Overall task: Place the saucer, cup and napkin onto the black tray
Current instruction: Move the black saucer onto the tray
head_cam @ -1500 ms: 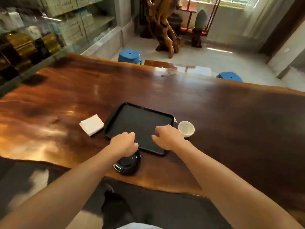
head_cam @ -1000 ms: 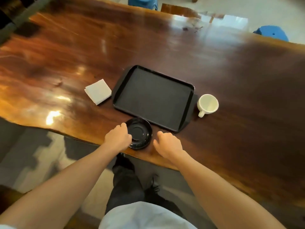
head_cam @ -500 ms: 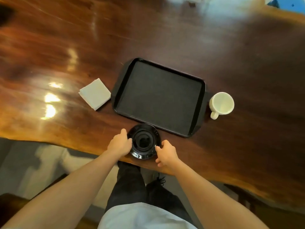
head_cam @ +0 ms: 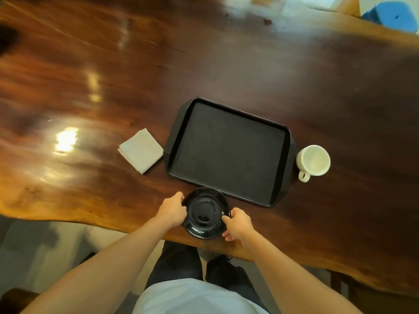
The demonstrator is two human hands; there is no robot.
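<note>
A glossy black saucer [head_cam: 205, 213] sits near the table's front edge, just in front of the black tray [head_cam: 229, 152]. My left hand [head_cam: 173, 209] grips the saucer's left rim and my right hand [head_cam: 238, 224] grips its right rim. The tray is bare inside. A folded white napkin [head_cam: 141, 153] lies on the wood just left of the tray. A white cup [head_cam: 314, 161] stands upright just right of the tray, its handle pointing toward me.
The long polished wooden table [head_cam: 113, 64] stretches far to the left and back. Its wavy front edge runs just below the saucer. A blue stool [head_cam: 392, 15] shows beyond the far right edge. My legs are below the table edge.
Both hands have closed in on the saucer's two sides, the right one coming over from beside the tray. The camera has tilted down over the table.
</note>
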